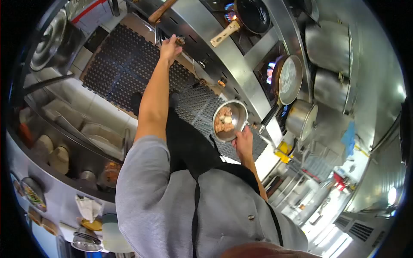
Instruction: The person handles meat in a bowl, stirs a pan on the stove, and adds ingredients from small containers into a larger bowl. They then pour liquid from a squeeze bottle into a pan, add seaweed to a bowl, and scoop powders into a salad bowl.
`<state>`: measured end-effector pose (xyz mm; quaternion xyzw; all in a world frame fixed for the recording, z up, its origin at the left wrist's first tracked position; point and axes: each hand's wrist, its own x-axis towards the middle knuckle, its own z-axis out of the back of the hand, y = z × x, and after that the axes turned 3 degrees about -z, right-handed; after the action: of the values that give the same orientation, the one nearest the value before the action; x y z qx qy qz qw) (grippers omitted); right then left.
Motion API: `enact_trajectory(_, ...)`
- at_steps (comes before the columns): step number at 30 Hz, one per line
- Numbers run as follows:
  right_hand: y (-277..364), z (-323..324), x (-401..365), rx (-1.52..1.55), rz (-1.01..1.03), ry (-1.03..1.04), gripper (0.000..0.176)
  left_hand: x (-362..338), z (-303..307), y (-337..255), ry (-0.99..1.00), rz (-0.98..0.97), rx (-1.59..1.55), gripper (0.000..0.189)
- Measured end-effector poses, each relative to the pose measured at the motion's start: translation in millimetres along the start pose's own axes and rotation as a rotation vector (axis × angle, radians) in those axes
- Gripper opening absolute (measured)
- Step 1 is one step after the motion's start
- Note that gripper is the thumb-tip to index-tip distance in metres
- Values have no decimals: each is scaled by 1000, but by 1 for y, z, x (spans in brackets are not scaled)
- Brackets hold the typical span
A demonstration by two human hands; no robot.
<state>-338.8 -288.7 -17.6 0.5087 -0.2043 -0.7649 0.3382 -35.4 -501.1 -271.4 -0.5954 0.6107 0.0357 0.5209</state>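
At the stove's front panel, my left hand (171,50) has its fingers closed around a control knob (180,40). My right hand (244,141) grips the rim of a metal bowl (241,112) in front of my body. Inside the bowl lie pale pink raw meat pieces (221,126) and a small whitish lump. Beyond the bowl, a pan (291,77) with shiny liquid sits over a lit burner. Another dark pan (254,16) with a wooden handle stands at another flame.
Large metal pots (328,47) and a smaller lidded pot (301,118) stand on the stove's far side. A perforated black mat (116,69) covers the floor. To the left runs a counter (64,189) with containers. A wooden handle (161,11) juts near the stove's front edge.
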Motion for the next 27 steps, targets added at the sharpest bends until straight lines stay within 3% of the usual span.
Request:
enact_trajectory(5, 3, -2, -15, -14, -103, -37, 18, 48, -11, 39, 105, -55, -27, 37)
enact_trajectory(7, 0, -2, -13, 30, -84, 5, 18, 42, -17, 37, -14, -108, -77, 27)
enact_trajectory(16, 8, -9, -11, -2, -62, -13, 17, 47, -19, 49, -105, -48, -301, 31)
enact_trajectory(22, 15, -13, -13, -25, -53, -12, 18, 42, -10, 41, -11, 22, -274, 33)
enact_trajectory(23, 16, -14, -11, -39, -51, -24, 18, 35, -9, 38, -2, 27, -259, 33)
enact_trajectory(25, 5, -8, 2, -127, 82, -50, 18, -17, -7, 15, -100, 133, 113, 39)
enact_trajectory(27, 30, -19, 3, -46, 61, -24, 18, -75, 0, 10, 218, 105, 256, 40)
